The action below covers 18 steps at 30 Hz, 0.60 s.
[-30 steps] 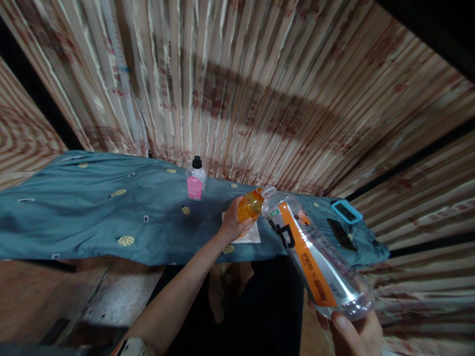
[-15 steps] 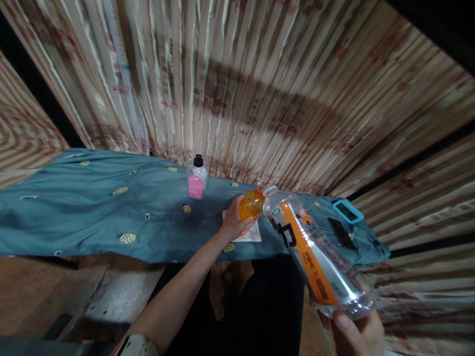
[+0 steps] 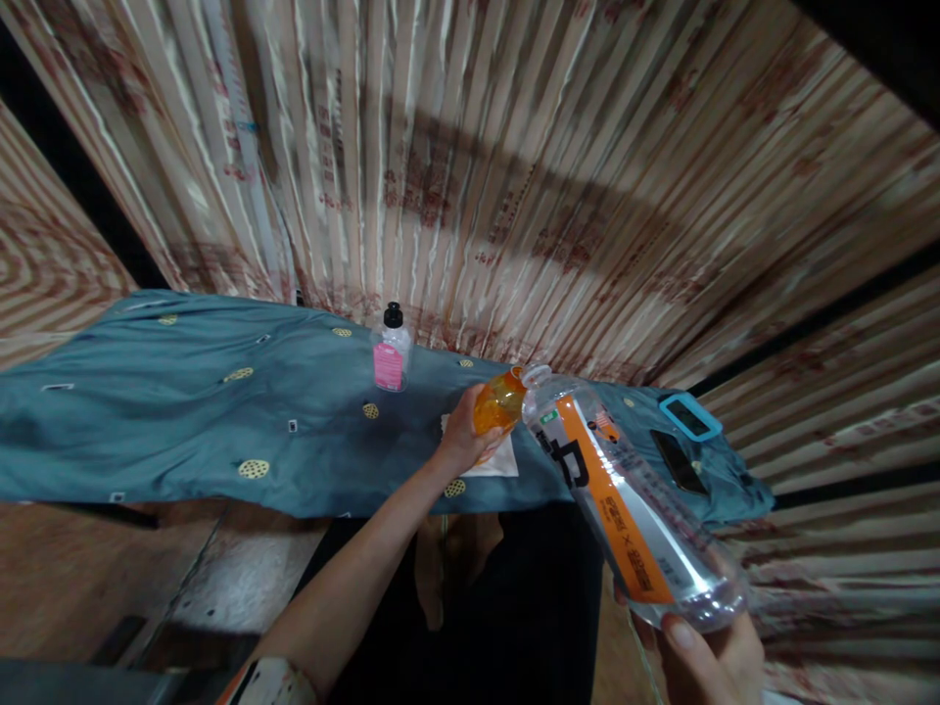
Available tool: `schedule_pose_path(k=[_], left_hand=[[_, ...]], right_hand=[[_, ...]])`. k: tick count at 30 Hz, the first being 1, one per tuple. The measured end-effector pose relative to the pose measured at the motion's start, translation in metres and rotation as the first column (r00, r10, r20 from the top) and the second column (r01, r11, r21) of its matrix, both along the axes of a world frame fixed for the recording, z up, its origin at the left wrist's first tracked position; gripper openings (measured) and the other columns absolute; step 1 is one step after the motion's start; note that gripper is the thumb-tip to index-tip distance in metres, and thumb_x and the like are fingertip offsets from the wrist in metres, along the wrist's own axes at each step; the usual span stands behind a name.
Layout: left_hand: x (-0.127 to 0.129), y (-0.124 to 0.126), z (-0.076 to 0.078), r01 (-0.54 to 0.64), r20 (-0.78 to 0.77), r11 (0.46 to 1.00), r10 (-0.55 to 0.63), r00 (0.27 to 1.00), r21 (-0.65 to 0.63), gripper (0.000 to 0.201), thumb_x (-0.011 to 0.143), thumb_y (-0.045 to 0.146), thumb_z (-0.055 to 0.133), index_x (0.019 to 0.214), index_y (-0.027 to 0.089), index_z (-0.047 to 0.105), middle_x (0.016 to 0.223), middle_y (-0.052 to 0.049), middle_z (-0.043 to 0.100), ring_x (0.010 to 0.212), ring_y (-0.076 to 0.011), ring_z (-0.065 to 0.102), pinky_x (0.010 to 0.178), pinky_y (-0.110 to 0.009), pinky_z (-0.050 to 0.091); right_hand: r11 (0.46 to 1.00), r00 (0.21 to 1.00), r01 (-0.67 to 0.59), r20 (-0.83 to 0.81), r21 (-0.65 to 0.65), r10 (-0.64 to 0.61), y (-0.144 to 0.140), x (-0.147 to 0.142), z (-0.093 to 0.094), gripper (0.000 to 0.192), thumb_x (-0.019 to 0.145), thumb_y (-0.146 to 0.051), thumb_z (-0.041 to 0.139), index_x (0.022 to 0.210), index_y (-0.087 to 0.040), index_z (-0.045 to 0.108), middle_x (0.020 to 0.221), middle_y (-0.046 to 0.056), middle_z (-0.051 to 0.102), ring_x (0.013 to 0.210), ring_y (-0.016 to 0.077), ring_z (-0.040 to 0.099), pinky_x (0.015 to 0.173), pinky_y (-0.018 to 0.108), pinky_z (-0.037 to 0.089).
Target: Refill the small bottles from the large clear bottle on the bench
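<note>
I see the left hand [image 3: 461, 443] wrapped around a small orange bottle [image 3: 497, 403], fingers closed on its body, holding it just above a white napkin [image 3: 500, 458] on the blue cloth-covered table [image 3: 183, 421]. The right hand [image 3: 709, 656], low at the frame's near edge, grips the base of a large clear bottle [image 3: 624, 499] with an orange label. That bottle's long axis runs from the right hand up and away to the left, tilted, and its open mouth meets the mouth of the orange bottle; I think the two rims touch, though the view is too small to be sure. The left hand is the nearer one to that junction.

Counted: three bottles, the third a small pink-labelled bottle [image 3: 389, 351] standing upright farther back; two flat devices at the table's right end, a dark phone [image 3: 677, 462] and a blue-framed device [image 3: 687, 417].
</note>
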State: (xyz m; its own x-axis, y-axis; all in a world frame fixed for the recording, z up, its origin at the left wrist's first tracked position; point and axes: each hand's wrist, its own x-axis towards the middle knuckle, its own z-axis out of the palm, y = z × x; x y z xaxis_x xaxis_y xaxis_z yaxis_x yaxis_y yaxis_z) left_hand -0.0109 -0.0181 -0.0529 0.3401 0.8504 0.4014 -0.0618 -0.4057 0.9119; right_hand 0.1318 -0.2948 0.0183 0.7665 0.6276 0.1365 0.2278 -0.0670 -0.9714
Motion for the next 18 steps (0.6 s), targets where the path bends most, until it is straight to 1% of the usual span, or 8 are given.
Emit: schedule_pose_path(k=[5, 10, 15, 18], left_hand=[[0.0011, 0.0008, -0.0013, -0.006, 0.005, 1.0, 0.006, 1.0, 0.004, 0.065, 0.069, 0.015, 0.073, 0.129, 0.02, 0.048, 0.126, -0.009, 0.063, 0.118, -0.028, 0.062, 0.106, -0.049, 0.049], [0.0009, 0.001, -0.0007, -0.005, -0.001, 1.0, 0.005, 1.0, -0.011, 0.065, 0.069, 0.014, 0.073, 0.129, 0.02, 0.048, 0.125, -0.009, 0.063, 0.117, -0.0279, 0.062, 0.105, -0.048, 0.049], [0.0011, 0.0011, -0.0013, -0.006, 0.002, 1.0, 0.006, 1.0, -0.019, 0.067, 0.068, 0.014, 0.074, 0.13, 0.021, 0.048, 0.126, -0.009, 0.062, 0.117, -0.0283, 0.062, 0.105, -0.049, 0.049], [0.0009, 0.001, -0.0006, -0.003, 0.0, 1.0, 0.003, 1.0, -0.01, 0.066, 0.069, 0.014, 0.073, 0.129, 0.02, 0.048, 0.126, -0.009, 0.062, 0.118, -0.0284, 0.062, 0.105, -0.048, 0.048]], right_hand=[[1.0, 1.0, 0.002, 0.023, -0.01, -0.001, -0.0027, 0.0037, -0.0047, 0.088, 0.069, -0.054, 0.078, 0.142, -0.016, 0.047, 0.12, 0.013, 0.068, 0.108, 0.0334, 0.064, 0.094, 0.048, 0.048], [1.0, 1.0, -0.004, 0.013, -0.001, 0.004, -0.0029, 0.0045, -0.0037, 0.086, 0.072, -0.055, 0.076, 0.144, -0.019, 0.045, 0.13, 0.015, 0.064, 0.104, 0.0306, 0.066, 0.091, 0.045, 0.049], [0.999, 0.999, -0.043, 0.029, -0.009, 0.043, -0.0026, 0.0037, -0.0011, 0.085, 0.073, -0.055, 0.075, 0.144, -0.018, 0.045, 0.13, 0.015, 0.064, 0.105, 0.0313, 0.066, 0.091, 0.046, 0.048], [0.999, 0.999, -0.034, 0.012, 0.007, 0.033, -0.0016, 0.0027, 0.0004, 0.088, 0.07, -0.054, 0.077, 0.144, -0.018, 0.046, 0.129, 0.016, 0.064, 0.104, 0.0319, 0.066, 0.094, 0.049, 0.046]])
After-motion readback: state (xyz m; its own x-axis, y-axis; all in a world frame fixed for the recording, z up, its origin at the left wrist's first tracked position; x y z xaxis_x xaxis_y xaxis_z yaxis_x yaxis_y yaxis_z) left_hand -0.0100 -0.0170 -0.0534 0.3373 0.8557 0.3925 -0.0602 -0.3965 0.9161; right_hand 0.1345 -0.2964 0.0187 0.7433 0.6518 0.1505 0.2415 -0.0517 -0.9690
